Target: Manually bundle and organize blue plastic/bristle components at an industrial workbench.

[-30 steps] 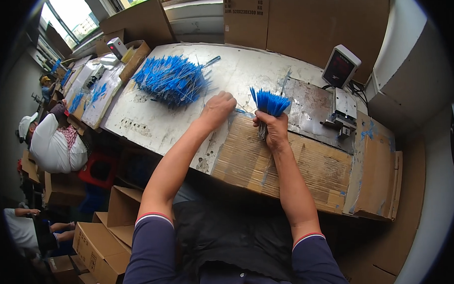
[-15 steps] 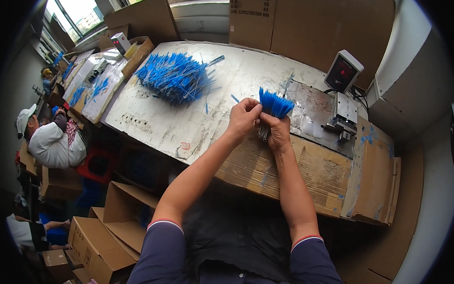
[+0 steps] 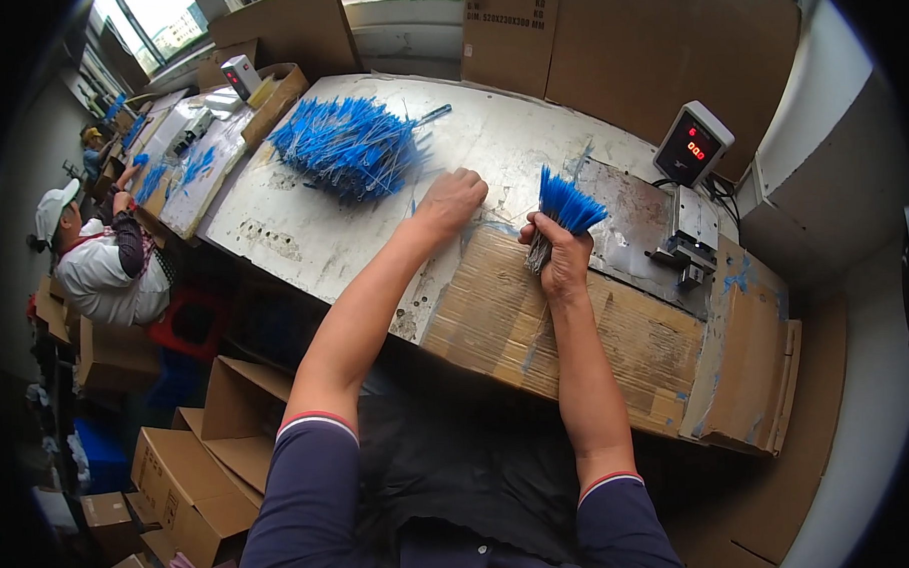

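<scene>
My right hand (image 3: pixel 562 256) is wrapped round a bundle of thin blue-ended sticks (image 3: pixel 570 205), blue ends up and pale wire-like stems down. It holds the bundle above the table by a cardboard sheet. To its left, my left hand (image 3: pixel 452 200) is low over the white tabletop, back up, with fingers curled together. Whatever may be in those fingers is hidden. Beyond it, at the back left, lies a large loose pile of the same thin blue sticks (image 3: pixel 345 148).
At the right stand a metal fixture (image 3: pixel 688 238) on a flat plate and a small display box (image 3: pixel 692 143) with red digits. Cardboard (image 3: pixel 566 325) covers the table's front edge. Open cartons (image 3: pixel 197 493) stand low left. Another person (image 3: pixel 113 261) sits at the table beyond.
My left hand has left the bundle and moved left and away over the tabletop. My right hand keeps the bundle, slightly farther right. The display's red digits have changed.
</scene>
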A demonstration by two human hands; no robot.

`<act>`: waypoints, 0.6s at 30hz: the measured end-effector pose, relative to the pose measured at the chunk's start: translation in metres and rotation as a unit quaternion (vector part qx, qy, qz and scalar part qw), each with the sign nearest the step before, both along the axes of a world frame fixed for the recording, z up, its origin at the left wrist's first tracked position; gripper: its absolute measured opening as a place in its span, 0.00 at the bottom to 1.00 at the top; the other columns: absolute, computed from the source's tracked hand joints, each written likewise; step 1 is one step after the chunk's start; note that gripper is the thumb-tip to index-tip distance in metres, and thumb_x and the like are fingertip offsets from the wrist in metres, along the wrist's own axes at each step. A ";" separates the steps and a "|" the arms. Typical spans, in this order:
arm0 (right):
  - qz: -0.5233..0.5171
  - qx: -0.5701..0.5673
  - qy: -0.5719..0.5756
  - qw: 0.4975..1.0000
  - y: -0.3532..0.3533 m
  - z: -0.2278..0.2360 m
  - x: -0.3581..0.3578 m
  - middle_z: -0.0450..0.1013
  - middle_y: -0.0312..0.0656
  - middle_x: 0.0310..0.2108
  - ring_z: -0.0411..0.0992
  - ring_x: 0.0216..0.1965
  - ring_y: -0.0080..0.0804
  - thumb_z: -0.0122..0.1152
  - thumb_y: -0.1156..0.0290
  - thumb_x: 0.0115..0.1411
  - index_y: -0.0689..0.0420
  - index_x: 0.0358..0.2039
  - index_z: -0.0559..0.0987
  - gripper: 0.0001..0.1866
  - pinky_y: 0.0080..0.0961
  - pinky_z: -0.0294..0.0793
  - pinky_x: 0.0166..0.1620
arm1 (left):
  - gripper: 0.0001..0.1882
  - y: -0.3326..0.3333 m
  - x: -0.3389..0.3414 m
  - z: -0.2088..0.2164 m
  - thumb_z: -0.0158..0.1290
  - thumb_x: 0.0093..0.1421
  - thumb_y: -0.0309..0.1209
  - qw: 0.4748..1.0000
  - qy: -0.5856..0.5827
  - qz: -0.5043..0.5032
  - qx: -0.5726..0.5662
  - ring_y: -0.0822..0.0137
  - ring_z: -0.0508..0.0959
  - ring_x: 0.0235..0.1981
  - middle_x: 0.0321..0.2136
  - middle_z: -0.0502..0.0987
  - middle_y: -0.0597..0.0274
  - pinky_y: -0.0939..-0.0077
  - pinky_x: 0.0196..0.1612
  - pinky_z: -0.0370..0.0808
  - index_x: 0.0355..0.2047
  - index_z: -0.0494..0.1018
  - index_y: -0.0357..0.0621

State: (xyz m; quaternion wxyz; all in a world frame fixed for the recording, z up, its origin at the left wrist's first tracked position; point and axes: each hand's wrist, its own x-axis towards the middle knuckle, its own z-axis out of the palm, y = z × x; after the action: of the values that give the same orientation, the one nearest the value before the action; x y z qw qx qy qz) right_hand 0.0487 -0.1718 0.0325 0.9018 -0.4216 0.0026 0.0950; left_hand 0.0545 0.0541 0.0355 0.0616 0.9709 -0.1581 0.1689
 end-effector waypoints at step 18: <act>0.111 -0.150 -0.195 0.963 0.010 0.001 -0.040 0.76 0.36 0.46 0.76 0.45 0.27 0.68 0.78 0.60 0.64 0.49 0.79 0.16 0.26 0.75 0.51 | 0.16 -0.061 -0.090 0.058 0.60 0.58 0.34 0.933 -0.200 -0.024 -0.298 0.50 0.77 0.50 0.45 0.76 0.49 0.60 0.55 0.75 0.44 0.75 0.39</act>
State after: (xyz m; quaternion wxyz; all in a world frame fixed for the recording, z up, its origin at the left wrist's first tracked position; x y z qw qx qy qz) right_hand 0.0091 -0.1616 0.0335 0.7949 -0.5605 -0.2056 0.1088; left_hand -0.0350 -0.0073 0.0939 0.3196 0.8498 -0.1328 0.3976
